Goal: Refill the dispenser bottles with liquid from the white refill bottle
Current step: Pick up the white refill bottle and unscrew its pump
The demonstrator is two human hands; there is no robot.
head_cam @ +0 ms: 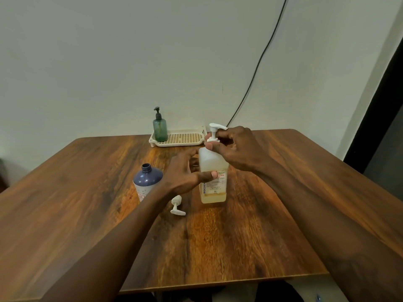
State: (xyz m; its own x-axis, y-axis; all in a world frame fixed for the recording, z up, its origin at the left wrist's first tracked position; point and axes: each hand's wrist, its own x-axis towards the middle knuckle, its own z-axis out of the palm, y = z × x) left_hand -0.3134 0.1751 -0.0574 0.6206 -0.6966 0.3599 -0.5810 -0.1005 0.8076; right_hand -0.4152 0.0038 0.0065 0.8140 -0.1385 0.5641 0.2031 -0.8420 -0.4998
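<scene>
Gripping hand, left: the left hand (pixel 185 173) wraps around the middle of the white bottle (pixel 214 162), thumb across the front over the printed label, fingers curled behind it.
Right hand: the right hand (pixel 237 147) is closed on the top of the white bottle, its fingers curled round the collar of the white pump (pixel 214 130) and the thumb near the bottle's shoulder.
White bottle: stands upright on the table (pixel 261 225), near its middle, with the pump seated on its neck and the spout pointing right. Yellowish liquid shows at its base.
Blue bottle (pixel 147 179): stands upright just left of the white bottle, partly behind the left wrist. Its neck is open, with no cap or pump on it.
Loose pump (pixel 177 205): lies on its side on the table, left of the white bottle's base and in front of the blue bottle, touching neither.
Green bottle (pixel 160 129): stands upright well behind the white bottle and to its left, with a black pump fitted, inside the left end of the tray.
Tray (pixel 185 144): cream, with a slotted floor, behind the white bottle at the table's far edge.
Cable (pixel 257 68): black, runs down the wall behind the white bottle.
</scene>
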